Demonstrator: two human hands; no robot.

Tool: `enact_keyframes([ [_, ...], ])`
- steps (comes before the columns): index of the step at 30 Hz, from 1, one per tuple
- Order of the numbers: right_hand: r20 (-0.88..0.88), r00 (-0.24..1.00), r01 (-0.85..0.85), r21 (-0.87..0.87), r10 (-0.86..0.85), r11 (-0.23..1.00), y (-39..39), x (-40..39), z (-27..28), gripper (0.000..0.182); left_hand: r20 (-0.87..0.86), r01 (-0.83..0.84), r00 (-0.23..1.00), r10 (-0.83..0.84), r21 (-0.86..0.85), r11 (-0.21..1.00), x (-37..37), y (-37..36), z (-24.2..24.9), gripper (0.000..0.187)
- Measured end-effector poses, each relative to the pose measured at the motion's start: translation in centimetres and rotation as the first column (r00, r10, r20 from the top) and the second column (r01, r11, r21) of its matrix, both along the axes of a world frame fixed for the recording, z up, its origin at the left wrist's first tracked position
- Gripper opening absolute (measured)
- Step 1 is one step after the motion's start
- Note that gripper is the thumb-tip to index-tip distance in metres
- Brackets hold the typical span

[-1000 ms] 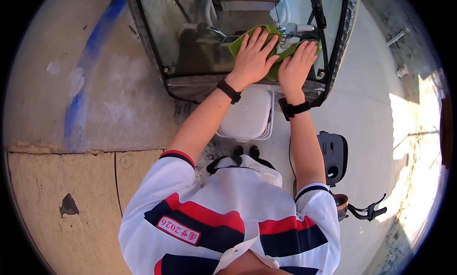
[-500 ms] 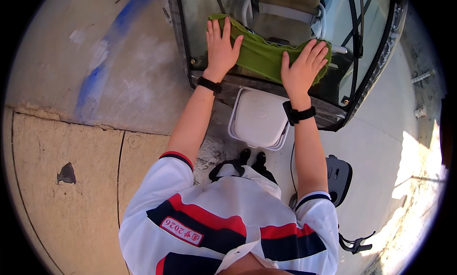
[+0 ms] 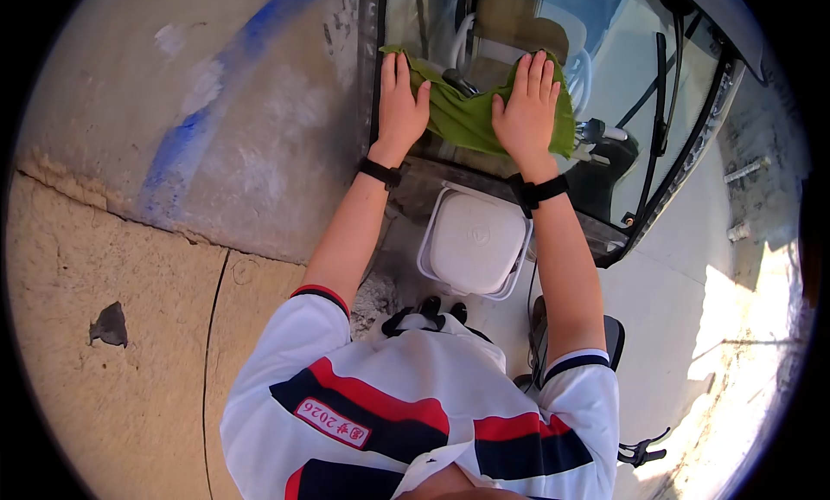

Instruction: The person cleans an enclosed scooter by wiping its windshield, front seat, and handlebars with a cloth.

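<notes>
A green cloth (image 3: 467, 119) lies against the lower part of a windshield (image 3: 605, 89), sagging and wrinkled between my hands. My left hand (image 3: 403, 111) rests flat on the cloth's left end, close to the dark frame on that side of the glass. On the cloth's right part, my right hand (image 3: 527, 111) is also laid flat, fingers stretched upward. Both thumbs point inward. Through the glass show a seat (image 3: 523, 20) and part of a chrome and white handlebar (image 3: 596, 132), right of the cloth.
Below the windshield sits a white lidded bin (image 3: 477, 240). A black wiper arm (image 3: 664, 93) crosses the glass at right. At left stands a concrete wall (image 3: 104, 111) with a blue paint streak (image 3: 186, 141). A dark handle-like object (image 3: 641, 452) shows at lower right.
Both hands and the cloth have shifted left across the glass. My hands are closer together, the cloth sags more, and more of the handlebar shows at right. The camera view has shifted slightly.
</notes>
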State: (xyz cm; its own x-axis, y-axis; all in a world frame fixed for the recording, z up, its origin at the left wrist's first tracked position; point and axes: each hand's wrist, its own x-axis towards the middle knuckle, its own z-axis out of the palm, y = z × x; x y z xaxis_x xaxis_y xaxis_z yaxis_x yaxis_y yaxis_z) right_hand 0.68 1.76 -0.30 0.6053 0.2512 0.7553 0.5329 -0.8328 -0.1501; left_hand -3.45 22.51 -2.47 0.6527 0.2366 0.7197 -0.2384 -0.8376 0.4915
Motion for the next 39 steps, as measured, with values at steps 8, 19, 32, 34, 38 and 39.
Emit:
enact_keyframes([
  [8, 0.092, 0.995, -0.038, -0.016, 0.039, 0.999, 4.8, 2.2, 1.9, 0.072, 0.075, -0.158, 0.985, 0.155, 0.034, 0.987, -0.1, 6.2, 3.4, 0.062],
  [19, 0.107, 0.994, 0.004, -0.081, 0.005, 0.997, 6.3, 4.2, 3.9, 0.071, -0.134, 0.103, 0.984, -0.116, -0.099, 0.990, 4.1, 9.0, 3.9, 0.069],
  [32, 0.131, 0.991, -0.007, -0.135, 0.024, 0.991, 6.1, 5.5, 5.2, 0.073, 0.006, 0.028, 0.999, -0.031, 0.272, 0.962, 8.6, 9.6, 5.2, 0.065],
  [34, 0.146, 0.989, -0.020, -0.103, 0.035, 0.995, 6.3, 5.6, 5.0, 0.073, -0.029, 0.051, 0.999, -0.044, 0.258, 0.965, 8.4, 9.9, 5.2, 0.066],
  [38, 0.170, 0.985, -0.023, -0.084, 0.037, 0.996, 6.4, 5.4, 4.6, 0.072, 0.030, 0.011, 0.999, -0.019, 0.240, 0.971, 7.4, 9.1, 4.3, 0.068],
  [39, 0.172, 0.984, -0.027, -0.083, 0.041, 0.996, 6.4, 5.3, 4.5, 0.072, 0.029, 0.007, 0.999, -0.015, 0.236, 0.972, 7.1, 9.1, 3.9, 0.068],
])
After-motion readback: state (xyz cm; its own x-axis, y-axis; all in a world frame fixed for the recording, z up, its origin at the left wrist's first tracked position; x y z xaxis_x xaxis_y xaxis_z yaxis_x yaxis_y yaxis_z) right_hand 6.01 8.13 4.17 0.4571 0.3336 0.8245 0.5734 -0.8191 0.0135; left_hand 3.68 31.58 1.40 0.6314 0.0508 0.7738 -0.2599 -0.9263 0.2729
